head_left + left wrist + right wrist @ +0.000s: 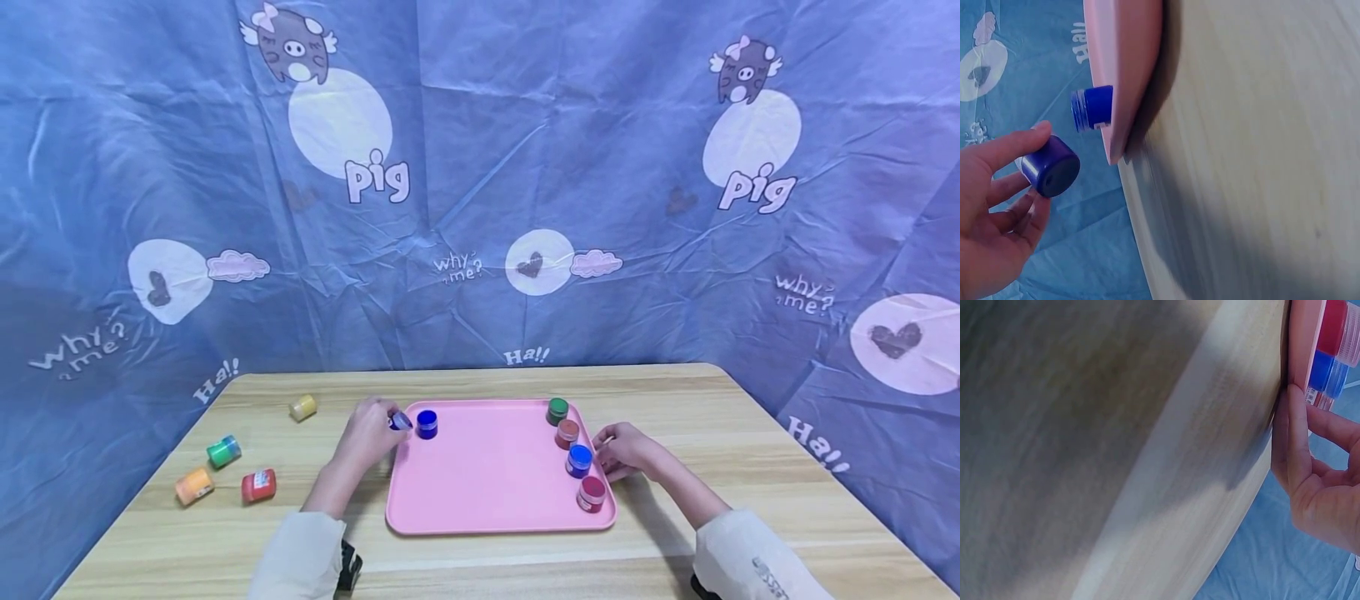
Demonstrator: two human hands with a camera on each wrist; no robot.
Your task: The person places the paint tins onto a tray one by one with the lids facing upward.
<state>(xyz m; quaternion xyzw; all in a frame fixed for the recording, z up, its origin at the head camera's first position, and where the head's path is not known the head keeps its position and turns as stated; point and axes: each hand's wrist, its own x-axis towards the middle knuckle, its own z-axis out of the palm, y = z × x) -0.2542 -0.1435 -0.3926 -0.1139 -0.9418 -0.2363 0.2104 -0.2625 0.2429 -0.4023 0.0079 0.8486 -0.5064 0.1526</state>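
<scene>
Pink is the landmark: a pink tray [487,475] is lying flat on the wooden counter [750,433], and everything else is placed by it.

Well to the left of the tray, four pots are lying on their sides on the counter: an orange pot [194,486] farthest out, a green pot [223,451] behind it, a red pot [258,486] nearer the tray, and a yellow pot [303,407] toward the back.

At the tray's back left corner, the left hand [367,435] is pinching a dark blue cap [401,420] between thumb and fingertips; in the left wrist view the cap [1051,167] is sitting clear of the tray edge. Just inside that corner, a blue pot [427,423] is standing upright with its threaded neck bare [1091,107].

Along the tray's right edge, four capped pots are standing in a row from back to front: a dark green pot [557,410], a brown pot [567,432], a light blue pot [579,460] and a crimson pot [592,492].

Just outside the tray's right edge, the right hand [626,451] is resting on the counter with its fingers loosely bent, holding nothing; its fingertips [1297,412] are touching the rim beside the light blue pot.

Behind the counter, a blue sheet [525,167] printed with pigs and hearts is hanging.
</scene>
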